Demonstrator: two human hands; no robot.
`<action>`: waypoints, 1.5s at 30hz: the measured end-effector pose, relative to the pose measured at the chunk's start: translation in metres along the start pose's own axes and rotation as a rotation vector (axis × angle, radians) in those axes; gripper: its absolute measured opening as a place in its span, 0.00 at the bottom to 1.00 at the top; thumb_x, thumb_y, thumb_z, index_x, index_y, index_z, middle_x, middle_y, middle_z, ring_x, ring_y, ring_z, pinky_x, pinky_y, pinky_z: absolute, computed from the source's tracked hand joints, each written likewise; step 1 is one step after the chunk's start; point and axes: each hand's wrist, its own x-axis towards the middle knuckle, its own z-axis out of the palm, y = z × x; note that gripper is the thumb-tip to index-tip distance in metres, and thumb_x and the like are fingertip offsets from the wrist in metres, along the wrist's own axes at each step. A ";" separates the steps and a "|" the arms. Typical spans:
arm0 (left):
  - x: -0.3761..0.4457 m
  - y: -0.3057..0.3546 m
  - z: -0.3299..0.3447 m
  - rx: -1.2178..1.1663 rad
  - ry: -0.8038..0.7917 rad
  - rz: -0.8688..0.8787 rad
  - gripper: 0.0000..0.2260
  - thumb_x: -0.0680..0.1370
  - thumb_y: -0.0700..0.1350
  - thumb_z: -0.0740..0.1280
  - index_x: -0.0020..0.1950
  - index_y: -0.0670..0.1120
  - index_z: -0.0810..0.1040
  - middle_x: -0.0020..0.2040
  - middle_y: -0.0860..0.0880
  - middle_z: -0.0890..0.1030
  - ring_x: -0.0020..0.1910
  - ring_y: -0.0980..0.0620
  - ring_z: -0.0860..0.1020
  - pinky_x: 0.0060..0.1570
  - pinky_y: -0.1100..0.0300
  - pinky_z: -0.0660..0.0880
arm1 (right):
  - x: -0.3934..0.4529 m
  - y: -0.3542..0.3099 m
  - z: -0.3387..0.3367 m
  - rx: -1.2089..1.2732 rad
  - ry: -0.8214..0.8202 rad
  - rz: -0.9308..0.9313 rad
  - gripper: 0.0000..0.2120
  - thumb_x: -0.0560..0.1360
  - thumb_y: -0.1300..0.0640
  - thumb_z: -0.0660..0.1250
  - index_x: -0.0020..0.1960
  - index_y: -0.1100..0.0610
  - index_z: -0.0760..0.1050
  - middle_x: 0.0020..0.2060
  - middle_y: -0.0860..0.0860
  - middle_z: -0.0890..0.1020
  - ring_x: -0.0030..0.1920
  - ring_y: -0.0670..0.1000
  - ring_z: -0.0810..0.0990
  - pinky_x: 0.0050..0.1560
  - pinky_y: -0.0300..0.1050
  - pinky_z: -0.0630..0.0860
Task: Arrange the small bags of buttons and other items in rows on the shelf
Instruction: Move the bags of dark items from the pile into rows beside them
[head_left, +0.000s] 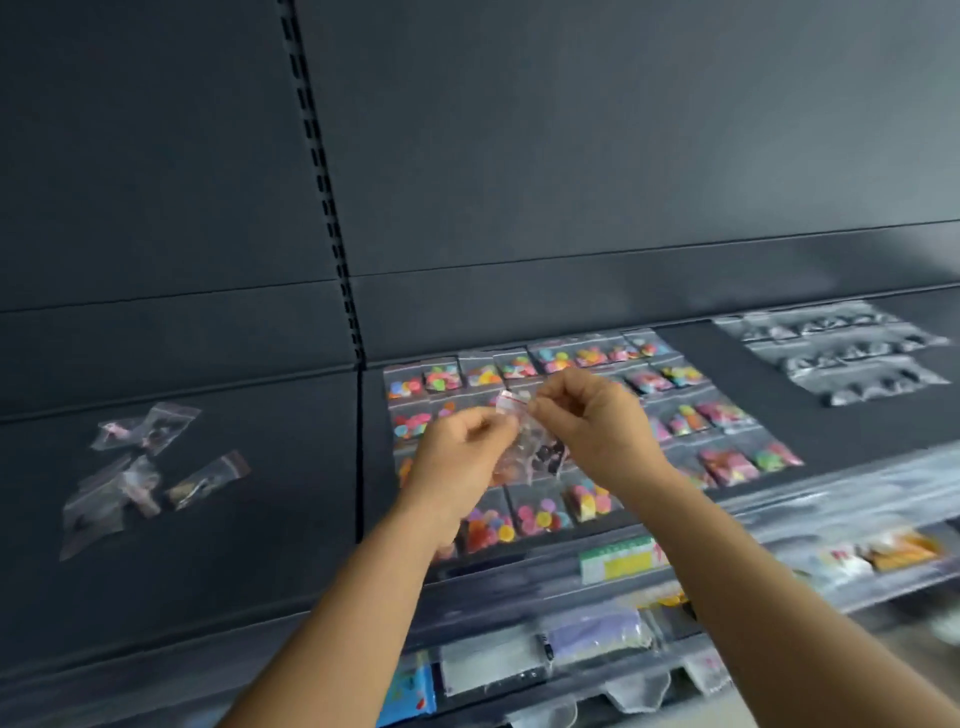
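Observation:
Both hands are raised over the dark shelf (691, 405). My left hand (457, 457) and my right hand (592, 421) pinch the top edge of a small clear zip bag (535, 447) with a red seal strip, holding it in the air between them. Pale pink and dark pieces show through its lower part. Below and behind the hands, several bags of coloured buttons (540, 514) lie flat in rows on the shelf. Some of those rows are hidden by my hands.
A loose heap of small clear bags (140, 467) lies on the left shelf section. Rows of bags with dark items (841, 358) lie at the far right. A slotted upright (322, 197) divides the back panel. Lower shelves (597, 644) hold packaged goods behind a price label.

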 end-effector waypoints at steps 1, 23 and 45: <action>0.001 0.003 0.021 0.002 -0.046 0.006 0.03 0.76 0.45 0.68 0.44 0.52 0.81 0.40 0.55 0.84 0.40 0.59 0.82 0.39 0.64 0.79 | -0.003 0.008 -0.017 -0.020 0.021 0.017 0.10 0.73 0.56 0.70 0.34 0.50 0.73 0.25 0.43 0.74 0.25 0.39 0.70 0.28 0.31 0.65; 0.003 0.030 0.379 -0.040 -0.254 0.055 0.03 0.76 0.44 0.69 0.43 0.49 0.81 0.37 0.53 0.84 0.35 0.60 0.80 0.34 0.68 0.76 | -0.092 0.160 -0.315 0.310 0.347 0.398 0.07 0.74 0.57 0.68 0.37 0.52 0.81 0.32 0.50 0.81 0.35 0.49 0.77 0.38 0.43 0.75; 0.144 0.026 0.565 0.126 -0.271 0.144 0.05 0.75 0.47 0.68 0.41 0.49 0.81 0.34 0.54 0.83 0.35 0.58 0.80 0.36 0.66 0.77 | 0.009 0.301 -0.461 0.389 0.488 0.562 0.10 0.74 0.57 0.68 0.34 0.55 0.81 0.31 0.52 0.81 0.36 0.53 0.78 0.45 0.53 0.80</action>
